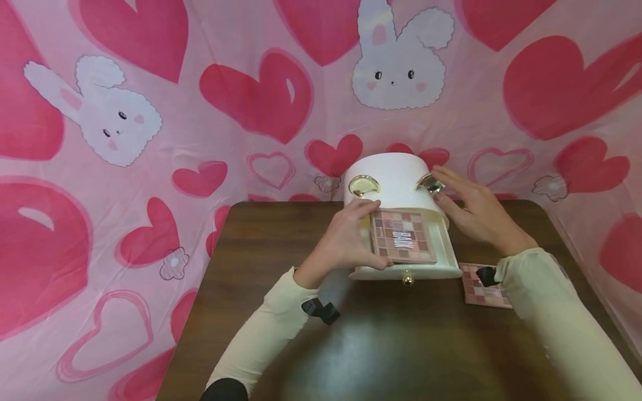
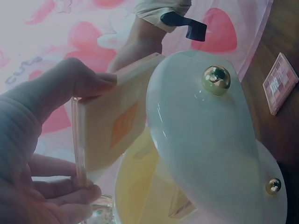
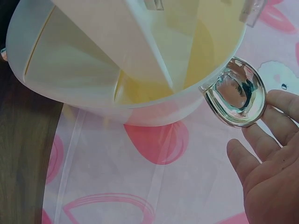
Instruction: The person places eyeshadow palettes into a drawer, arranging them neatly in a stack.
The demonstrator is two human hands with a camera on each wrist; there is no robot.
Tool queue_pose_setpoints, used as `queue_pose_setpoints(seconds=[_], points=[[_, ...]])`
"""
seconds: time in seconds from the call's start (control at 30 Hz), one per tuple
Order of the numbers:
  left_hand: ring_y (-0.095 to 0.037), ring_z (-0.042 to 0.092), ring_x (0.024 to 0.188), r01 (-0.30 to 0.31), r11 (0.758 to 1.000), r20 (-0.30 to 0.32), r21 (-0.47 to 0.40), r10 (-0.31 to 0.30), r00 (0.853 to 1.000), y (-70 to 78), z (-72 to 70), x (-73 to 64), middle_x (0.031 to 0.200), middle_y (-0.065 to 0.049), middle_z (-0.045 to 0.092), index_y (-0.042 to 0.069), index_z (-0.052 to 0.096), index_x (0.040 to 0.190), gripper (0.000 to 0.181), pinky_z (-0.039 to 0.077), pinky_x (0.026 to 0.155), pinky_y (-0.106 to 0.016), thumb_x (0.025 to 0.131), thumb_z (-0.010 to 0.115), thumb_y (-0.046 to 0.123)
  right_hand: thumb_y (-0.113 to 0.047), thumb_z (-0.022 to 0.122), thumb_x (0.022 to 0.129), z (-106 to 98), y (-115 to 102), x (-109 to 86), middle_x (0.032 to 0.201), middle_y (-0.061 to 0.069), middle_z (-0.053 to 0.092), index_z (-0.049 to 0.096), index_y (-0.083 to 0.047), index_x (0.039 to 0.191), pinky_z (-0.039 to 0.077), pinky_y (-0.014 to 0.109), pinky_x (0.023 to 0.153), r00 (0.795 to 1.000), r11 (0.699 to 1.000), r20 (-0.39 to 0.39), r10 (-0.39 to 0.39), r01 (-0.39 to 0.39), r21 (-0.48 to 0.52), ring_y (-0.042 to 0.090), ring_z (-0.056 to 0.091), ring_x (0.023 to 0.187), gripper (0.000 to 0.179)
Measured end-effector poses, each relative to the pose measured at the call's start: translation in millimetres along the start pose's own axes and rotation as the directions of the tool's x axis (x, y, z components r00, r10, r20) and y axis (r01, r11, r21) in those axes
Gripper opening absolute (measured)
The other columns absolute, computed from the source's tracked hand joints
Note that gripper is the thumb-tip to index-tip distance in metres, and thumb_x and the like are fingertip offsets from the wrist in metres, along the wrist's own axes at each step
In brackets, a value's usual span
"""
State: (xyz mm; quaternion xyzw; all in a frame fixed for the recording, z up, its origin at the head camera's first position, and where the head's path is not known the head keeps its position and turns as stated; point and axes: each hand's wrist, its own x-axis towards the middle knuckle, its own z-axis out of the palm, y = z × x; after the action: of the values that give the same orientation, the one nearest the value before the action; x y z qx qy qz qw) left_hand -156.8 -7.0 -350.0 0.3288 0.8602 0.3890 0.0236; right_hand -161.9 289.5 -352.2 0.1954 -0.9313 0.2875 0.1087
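My left hand (image 1: 343, 236) grips an eyeshadow palette (image 1: 408, 239) by its side edge, thumb on one face and fingers on the other. The palette is tilted over the pulled-out drawer (image 1: 448, 245) of a white rounded organizer (image 1: 391, 167). In the left wrist view its pale back carries an orange label (image 2: 125, 125), and the drawer front (image 2: 196, 135) has a round gold knob (image 2: 216, 80). At the organizer's right side, my right hand (image 1: 481, 214) touches the rim of an oval gold handle (image 3: 240, 95) with loosely extended fingertips (image 3: 254, 133).
A second eyeshadow palette (image 1: 478, 287) lies on the dark wooden table (image 1: 281, 245), partly behind the right sleeve. Another gold handle (image 1: 364, 185) is on the organizer's left. Slanted dividers (image 3: 140, 51) show inside the organizer. A pink heart-print cloth (image 1: 281, 33) hangs behind the table.
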Motion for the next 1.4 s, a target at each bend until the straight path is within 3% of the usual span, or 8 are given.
queue_pose_setpoints(seconds=[0.17,0.53,0.9,1.17,1.4], points=[[-0.02,0.047,0.121,0.058,0.998,0.015,0.034,-0.059,0.998,3.4,2.1,0.7,0.138,-0.005,0.051,0.004,0.051,0.145,0.101,0.049,0.098,-0.037,0.06,0.093,0.036,-0.029,0.055,0.102,-0.5,-1.0,-0.3,0.162,0.009,0.031,0.036,-0.018,0.157,0.025,0.066,0.111,1.0,1.0,0.01,0.008,-0.008,-0.002,0.037,0.03,0.146,0.059],[-0.02,0.048,0.121,0.095,0.989,0.032,0.111,-0.099,0.995,10.9,7.4,2.3,0.139,-0.007,0.053,0.005,0.051,0.146,0.101,0.049,0.099,-0.038,0.061,0.094,0.04,-0.033,0.056,0.102,-0.5,-4.0,-2.1,0.163,0.008,0.028,0.034,-0.021,0.158,0.023,0.07,0.109,0.998,0.998,0.037,0.057,-0.057,0.001,0.04,0.028,0.146,0.062],[-0.017,0.05,0.115,0.086,0.982,0.068,0.171,-0.099,0.993,10.7,8.9,3.2,0.137,-0.008,0.053,0.003,0.052,0.145,0.103,0.051,0.094,-0.033,0.061,0.095,0.043,-0.031,0.056,0.102,0.1,-3.7,-1.6,0.162,0.008,0.031,0.037,-0.019,0.157,0.024,0.068,0.11,1.0,1.0,0.007,0.015,-0.015,0.004,0.039,0.031,0.145,0.06],[-0.019,0.049,0.12,0.077,0.977,0.124,0.201,-0.103,0.987,10.0,6.9,3.3,0.142,-0.009,0.052,0.004,0.05,0.146,0.102,0.049,0.099,-0.036,0.064,0.094,0.045,-0.031,0.056,0.102,0.9,-2.3,-0.8,0.161,0.007,0.033,0.038,-0.018,0.157,0.026,0.068,0.11,1.0,1.0,-0.008,0.002,-0.002,-0.004,0.039,0.033,0.144,0.059],[-0.02,0.045,0.124,0.048,0.969,0.123,0.244,-0.08,0.989,8.8,6.5,2.6,0.142,-0.009,0.051,0.004,0.051,0.146,0.103,0.047,0.101,-0.036,0.064,0.093,0.049,-0.032,0.057,0.101,1.6,-2.4,0.0,0.161,0.007,0.032,0.038,-0.018,0.157,0.025,0.068,0.11,1.0,1.0,-0.003,0.018,-0.018,-0.006,0.038,0.032,0.145,0.06]])
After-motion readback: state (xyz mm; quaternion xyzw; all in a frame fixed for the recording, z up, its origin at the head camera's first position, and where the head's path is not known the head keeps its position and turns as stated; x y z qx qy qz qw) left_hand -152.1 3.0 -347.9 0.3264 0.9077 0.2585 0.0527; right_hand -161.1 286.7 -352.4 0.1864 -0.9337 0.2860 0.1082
